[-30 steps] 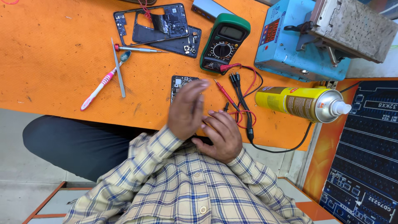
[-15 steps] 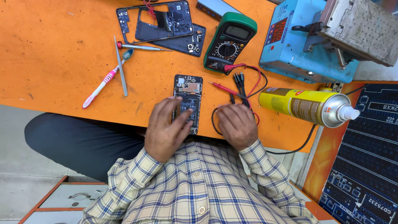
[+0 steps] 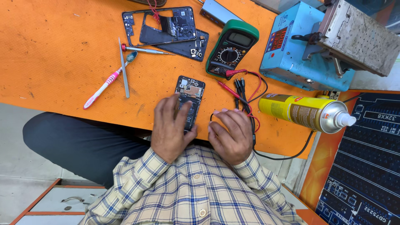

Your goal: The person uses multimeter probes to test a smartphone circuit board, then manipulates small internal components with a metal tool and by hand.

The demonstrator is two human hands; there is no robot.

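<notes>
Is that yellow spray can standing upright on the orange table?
No, the yellow spray can lies on its side on the orange table, with its white nozzle pointing away from the person's right hand.

An orange table fills the upper left of the frame. On it lie a pink-and-white toothbrush, a green-cased black multimeter with red and black leads, and a yellow spray can at right. A blue machine sits upper right. The shirt, bottom centre, is cream plaid with blue lines.
</notes>
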